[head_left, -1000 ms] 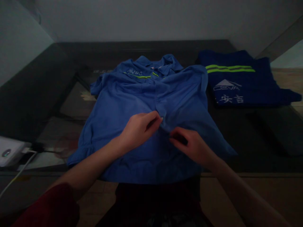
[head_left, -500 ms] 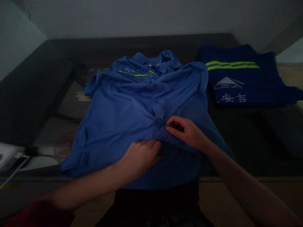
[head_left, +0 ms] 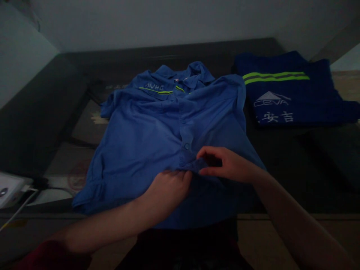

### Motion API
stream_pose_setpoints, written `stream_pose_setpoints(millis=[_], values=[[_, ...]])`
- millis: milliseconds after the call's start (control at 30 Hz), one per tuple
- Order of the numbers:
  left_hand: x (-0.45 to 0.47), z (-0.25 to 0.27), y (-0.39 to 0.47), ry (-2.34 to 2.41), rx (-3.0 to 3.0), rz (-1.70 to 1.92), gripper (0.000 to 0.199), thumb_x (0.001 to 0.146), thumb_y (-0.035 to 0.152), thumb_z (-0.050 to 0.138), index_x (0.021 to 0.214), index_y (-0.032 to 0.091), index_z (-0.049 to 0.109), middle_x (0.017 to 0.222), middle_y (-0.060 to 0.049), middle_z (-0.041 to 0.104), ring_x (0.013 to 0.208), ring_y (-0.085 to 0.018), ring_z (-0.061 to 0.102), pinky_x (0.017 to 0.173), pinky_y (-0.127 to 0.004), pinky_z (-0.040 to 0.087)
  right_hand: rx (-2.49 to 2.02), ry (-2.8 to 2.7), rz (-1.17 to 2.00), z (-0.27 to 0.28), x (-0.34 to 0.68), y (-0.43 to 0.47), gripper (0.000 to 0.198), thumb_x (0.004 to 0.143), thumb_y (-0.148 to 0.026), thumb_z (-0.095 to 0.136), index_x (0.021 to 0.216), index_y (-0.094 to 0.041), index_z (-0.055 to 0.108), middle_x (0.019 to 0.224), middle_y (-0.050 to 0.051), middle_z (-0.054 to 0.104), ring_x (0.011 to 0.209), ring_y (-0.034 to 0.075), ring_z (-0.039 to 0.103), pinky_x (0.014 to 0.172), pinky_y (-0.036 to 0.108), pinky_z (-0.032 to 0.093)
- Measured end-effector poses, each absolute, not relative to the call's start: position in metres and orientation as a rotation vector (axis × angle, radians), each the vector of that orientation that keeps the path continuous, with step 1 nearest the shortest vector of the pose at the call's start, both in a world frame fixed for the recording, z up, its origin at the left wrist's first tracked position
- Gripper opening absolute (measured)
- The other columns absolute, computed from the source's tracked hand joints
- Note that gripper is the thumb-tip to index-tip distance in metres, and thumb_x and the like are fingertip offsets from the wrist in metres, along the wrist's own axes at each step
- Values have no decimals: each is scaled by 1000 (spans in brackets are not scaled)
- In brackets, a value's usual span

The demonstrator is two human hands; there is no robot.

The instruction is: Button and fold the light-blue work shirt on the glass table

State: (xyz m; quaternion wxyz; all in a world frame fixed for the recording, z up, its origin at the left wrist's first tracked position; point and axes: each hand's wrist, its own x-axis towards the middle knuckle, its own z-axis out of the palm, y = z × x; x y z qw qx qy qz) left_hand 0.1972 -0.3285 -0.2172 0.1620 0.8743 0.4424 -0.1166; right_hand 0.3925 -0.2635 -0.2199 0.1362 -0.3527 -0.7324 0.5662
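One blue shirt (head_left: pixel 140 138) counted; on it, one left hand (head_left: pixel 171 189), one right hand (head_left: pixel 233 165) seen; right of it, one navy garment (head_left: pixel 309 99); left of it, one white box (head_left: pixel 12 187), one white cable (head_left: pixel 21 208).

Shirt (head_left: pixel 140 138): matt cloth w/ creases; folded garment (head_left: pixel 309 95): matt cloth; tbl (head_left: pixel 287 150): smooth, semi-gloss.

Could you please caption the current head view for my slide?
Left hand and right hand on a blue shirt, a folded darker garment alongside.
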Motion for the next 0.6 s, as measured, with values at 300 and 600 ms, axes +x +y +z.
stream_pose_setpoints(millis=[300,600], values=[[200,-209,-329,1297,2439,-345,11,89,16,48,96,15,56,81,-7,69,69,-23,68,58,-33,52,-987,-2232,1513,-224,395,-263,27,78,-41,65,77,-16,59,66,-4,51,60,10,44,55,22,34],[203,-210,-328,1292,2474,-415,13,88,24,51,94,14,58,79,-9,69,67,-23,67,58,-31,50,-1101,-2115,1308,-224,395,-264,21,80,-36,62,77,-16,57,66,-3,51,60,10,45,56,22,34]])
